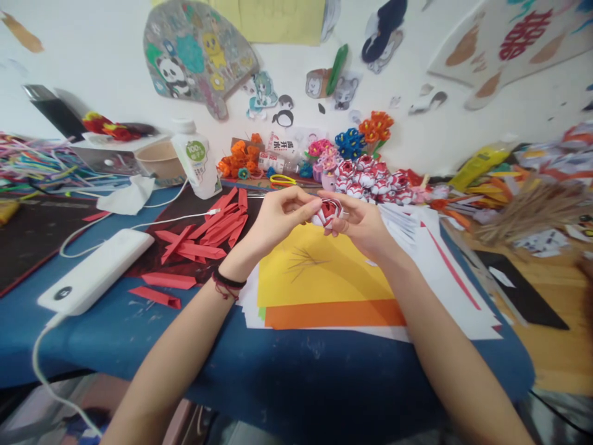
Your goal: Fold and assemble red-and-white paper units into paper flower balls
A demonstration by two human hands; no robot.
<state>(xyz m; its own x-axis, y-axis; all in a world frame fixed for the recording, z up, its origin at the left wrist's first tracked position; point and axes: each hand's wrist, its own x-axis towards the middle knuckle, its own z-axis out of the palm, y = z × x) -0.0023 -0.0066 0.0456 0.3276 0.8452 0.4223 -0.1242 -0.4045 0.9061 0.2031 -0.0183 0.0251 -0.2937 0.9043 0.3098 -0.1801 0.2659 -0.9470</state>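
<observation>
Between my two hands is a small red and white folded paper flower (328, 212), held above the yellow sheet (324, 278). My left hand (287, 213) pinches its left edge with thumb and fingers. The fingers of my right hand (364, 222) close on its right side. Thin brown sticks (306, 261) lie on the yellow paper below. Folded red paper strips (208, 232) are piled to the left, and a bunch of similar red and white flowers (368, 178) stands behind my right hand.
On the left, a white power bank (96, 271) with cables lies on the blue table (296, 371). A white bottle (196, 161) stands behind the red strips. Orange paper flowers (241, 159) are near the wall; brown strips (532, 201) lie at the right.
</observation>
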